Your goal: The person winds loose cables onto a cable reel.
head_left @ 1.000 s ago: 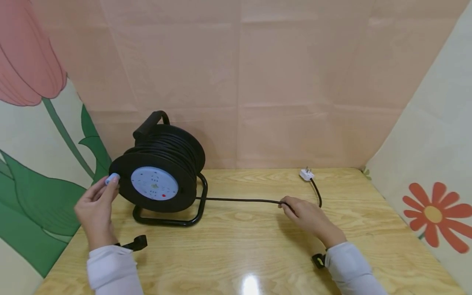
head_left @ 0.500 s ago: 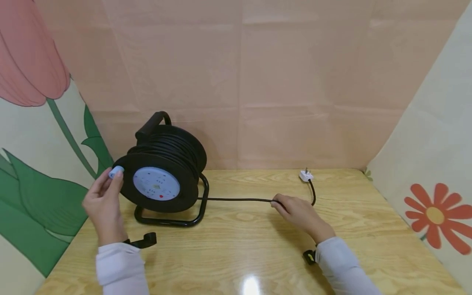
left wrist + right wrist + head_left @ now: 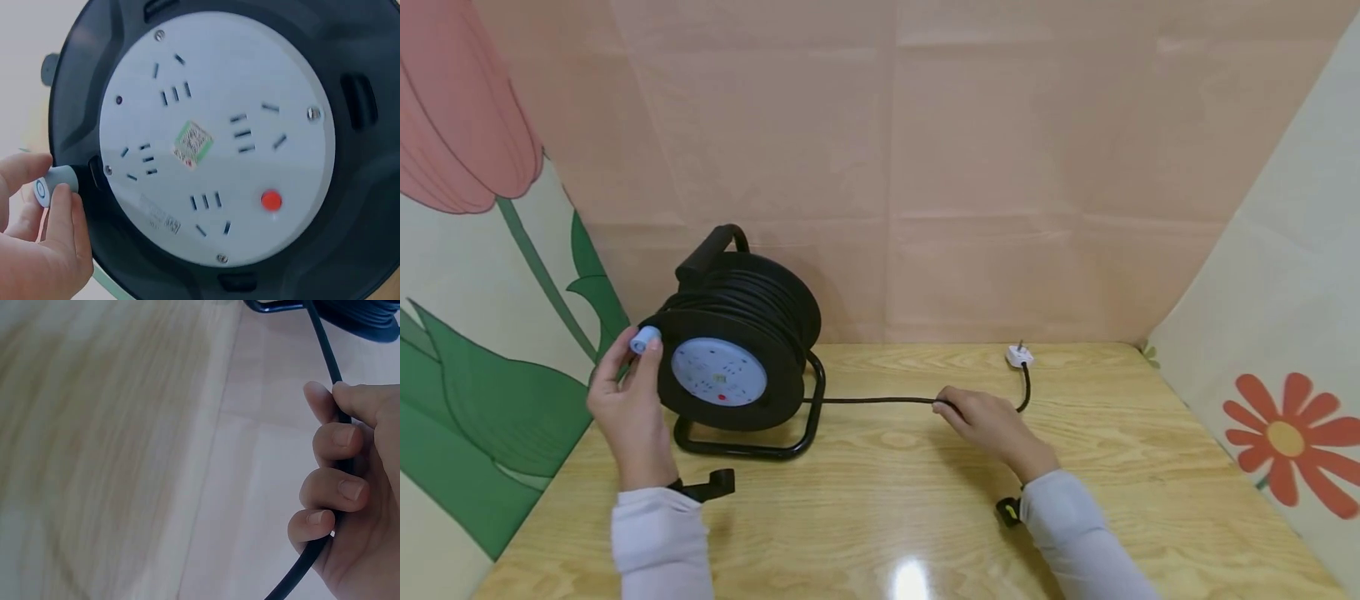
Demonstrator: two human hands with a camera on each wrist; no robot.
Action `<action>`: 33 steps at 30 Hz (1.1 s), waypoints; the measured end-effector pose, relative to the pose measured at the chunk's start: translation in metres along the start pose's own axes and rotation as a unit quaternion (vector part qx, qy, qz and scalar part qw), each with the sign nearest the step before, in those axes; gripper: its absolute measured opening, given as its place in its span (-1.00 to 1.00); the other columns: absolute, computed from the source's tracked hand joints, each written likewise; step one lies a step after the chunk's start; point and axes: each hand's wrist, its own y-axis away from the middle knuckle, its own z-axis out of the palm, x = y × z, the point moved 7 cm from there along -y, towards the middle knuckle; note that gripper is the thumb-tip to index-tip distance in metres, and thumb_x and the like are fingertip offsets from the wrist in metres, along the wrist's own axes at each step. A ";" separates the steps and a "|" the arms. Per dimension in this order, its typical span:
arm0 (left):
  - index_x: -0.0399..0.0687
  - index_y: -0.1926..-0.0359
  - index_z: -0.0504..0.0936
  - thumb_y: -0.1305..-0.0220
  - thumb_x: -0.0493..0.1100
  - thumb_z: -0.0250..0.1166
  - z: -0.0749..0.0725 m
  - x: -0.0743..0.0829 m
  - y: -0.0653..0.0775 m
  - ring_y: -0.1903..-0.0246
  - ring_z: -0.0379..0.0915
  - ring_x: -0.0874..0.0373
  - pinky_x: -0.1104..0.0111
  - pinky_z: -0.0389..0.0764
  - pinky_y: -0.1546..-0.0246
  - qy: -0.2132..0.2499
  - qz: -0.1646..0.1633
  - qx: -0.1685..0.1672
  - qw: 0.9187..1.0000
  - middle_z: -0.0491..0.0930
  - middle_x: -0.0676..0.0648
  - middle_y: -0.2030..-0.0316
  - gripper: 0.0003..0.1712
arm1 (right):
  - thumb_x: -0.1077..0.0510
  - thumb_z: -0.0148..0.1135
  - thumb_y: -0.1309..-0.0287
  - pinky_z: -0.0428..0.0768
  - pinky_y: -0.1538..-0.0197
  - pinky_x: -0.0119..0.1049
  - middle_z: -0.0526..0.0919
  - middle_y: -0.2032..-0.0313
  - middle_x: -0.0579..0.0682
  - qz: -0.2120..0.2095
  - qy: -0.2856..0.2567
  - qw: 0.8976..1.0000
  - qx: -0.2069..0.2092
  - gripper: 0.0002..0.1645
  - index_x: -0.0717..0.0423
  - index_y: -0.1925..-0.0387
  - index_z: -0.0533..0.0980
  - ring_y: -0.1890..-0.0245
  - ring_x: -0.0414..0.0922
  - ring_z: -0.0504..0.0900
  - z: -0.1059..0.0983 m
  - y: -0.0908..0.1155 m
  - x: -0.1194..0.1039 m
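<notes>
A black cable reel [image 3: 730, 358] stands at the left of the table on a tubular frame, black cable wound around its drum. Its round white socket panel [image 3: 219, 137] has a red button. My left hand [image 3: 632, 408] pinches the small light-blue crank knob [image 3: 59, 184] at the reel's left rim between thumb and fingers. From the reel a length of cable [image 3: 872, 400] runs right to my right hand [image 3: 988, 425], whose fingers curl around it in the right wrist view. Past that hand, the cable bends back to a white plug [image 3: 1019, 356] with its pins up.
A wooden table [image 3: 865, 500] carries everything. Behind it hangs a pink backdrop [image 3: 985, 167], with flower-printed panels at both sides. The reel's padded carrying handle [image 3: 703, 252] rises at its top. A strapped black device sits at each wrist.
The knob has moved up and slightly right with my left hand around the reel's rim. My right hand has slid left toward the reel with the cable, and the plug has shifted slightly left.
</notes>
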 end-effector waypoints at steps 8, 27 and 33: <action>-0.24 -0.17 0.63 -0.25 -0.32 0.41 0.015 0.001 0.009 -0.10 0.43 0.06 0.45 0.51 -0.11 0.008 0.008 -0.019 1.000 0.43 -0.14 -0.16 -0.55 | -0.09 0.06 -0.50 0.54 0.34 -0.20 0.66 0.29 -0.28 0.004 -0.015 0.999 -0.034 -0.76 -0.16 0.10 0.60 0.35 -0.29 0.59 0.009 -0.011 -0.009; -0.11 -0.11 0.69 -0.31 -0.22 0.39 0.033 0.011 0.025 -0.17 0.40 0.04 0.42 0.46 -0.20 -0.138 0.099 -0.084 0.982 0.40 -0.04 -0.08 -0.64 | -0.18 0.05 -0.48 0.55 0.32 -0.21 0.66 0.30 -0.32 0.007 -0.011 0.998 -0.058 -0.70 -0.20 0.04 0.62 0.36 -0.30 0.58 0.025 -0.032 -0.025; -0.15 -0.10 0.70 -0.31 -0.21 0.39 0.039 0.014 0.029 -0.13 0.43 0.07 0.39 0.49 -0.19 -0.179 0.130 -0.117 0.968 0.42 0.00 -0.05 -0.66 | -0.26 0.06 -0.44 0.47 0.42 -0.26 0.58 0.44 -0.35 0.016 -0.024 0.998 -0.062 -0.68 -0.23 0.12 0.62 0.49 -0.31 0.49 0.028 -0.036 -0.028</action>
